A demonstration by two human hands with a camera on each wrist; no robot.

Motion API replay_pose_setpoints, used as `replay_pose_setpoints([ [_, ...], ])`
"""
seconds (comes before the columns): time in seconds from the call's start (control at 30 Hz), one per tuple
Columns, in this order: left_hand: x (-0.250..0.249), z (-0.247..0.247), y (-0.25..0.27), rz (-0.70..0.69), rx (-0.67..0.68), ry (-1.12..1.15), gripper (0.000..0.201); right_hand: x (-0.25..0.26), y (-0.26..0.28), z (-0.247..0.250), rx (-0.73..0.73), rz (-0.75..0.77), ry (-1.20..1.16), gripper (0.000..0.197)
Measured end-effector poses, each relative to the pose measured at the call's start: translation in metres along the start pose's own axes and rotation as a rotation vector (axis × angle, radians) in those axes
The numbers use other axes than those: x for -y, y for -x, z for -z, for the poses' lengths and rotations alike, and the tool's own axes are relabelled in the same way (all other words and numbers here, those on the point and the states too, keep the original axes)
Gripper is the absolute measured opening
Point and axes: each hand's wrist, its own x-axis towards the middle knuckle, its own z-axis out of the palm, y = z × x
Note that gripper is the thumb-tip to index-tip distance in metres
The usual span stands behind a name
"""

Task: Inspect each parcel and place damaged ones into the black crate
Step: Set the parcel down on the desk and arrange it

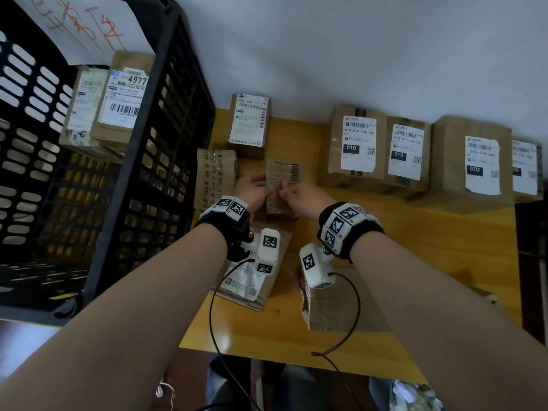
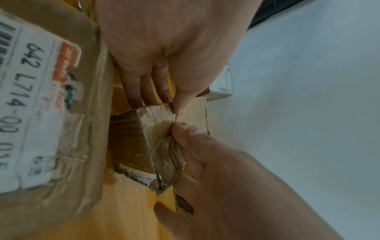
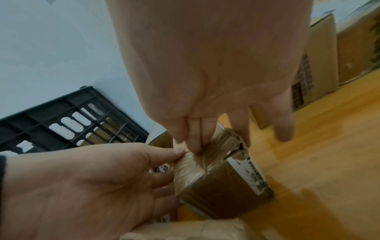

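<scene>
From the head view, a small brown cardboard parcel wrapped in clear tape (image 1: 280,185) stands on the yellow wooden table (image 1: 415,247), just right of the black slatted plastic crate (image 1: 166,161). The left hand (image 1: 252,189) grips the parcel's left edge and the right hand (image 1: 302,194) pinches its near top; the box lies between the two hands, beyond the wrists. Two labelled cardboard boxes (image 1: 109,105) lie inside the crate. A row of larger labelled cartons (image 1: 415,152) stands right of the crate along the white wall.

In the left wrist view, the left hand (image 2: 170,48) has its thumb on the parcel's (image 2: 148,129) top edge and fingers curled behind it. The right hand (image 2: 226,186) pinches crumpled tape at the corner.

In the right wrist view, the right hand (image 3: 216,81) nips the tape seam with thumb and forefinger atop the parcel (image 3: 216,181), whose far corner is torn. The left hand (image 3: 82,186) clasps the parcel's side facing the crate (image 3: 61,126).
</scene>
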Motion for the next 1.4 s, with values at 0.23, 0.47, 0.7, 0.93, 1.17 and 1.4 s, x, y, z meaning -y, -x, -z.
replay_pose_setpoints([
  [0.23,-0.009,-0.004,0.013,0.010,-0.035,-0.035,0.017,-0.009,0.009,0.012,-0.356,0.056,-0.475,0.031],
  [0.47,-0.017,0.002,0.018,0.045,0.007,0.045,0.057,-0.006,0.018,0.026,-0.412,0.008,-0.729,0.023],
  [0.7,-0.006,0.001,0.015,0.016,-0.076,0.045,0.043,-0.007,0.025,0.021,-0.216,-0.039,-0.756,0.021],
  [0.93,0.002,0.001,0.011,0.003,-0.102,-0.042,0.043,0.000,0.040,0.023,-0.264,0.138,-0.304,0.038],
  [1.17,0.001,-0.001,0.007,0.004,-0.038,-0.040,0.037,-0.001,0.016,0.007,0.018,0.017,-0.058,0.044],
  [1.4,0.001,0.002,0.003,0.042,-0.003,-0.058,0.040,0.004,0.008,-0.004,0.050,-0.015,0.136,0.048],
])
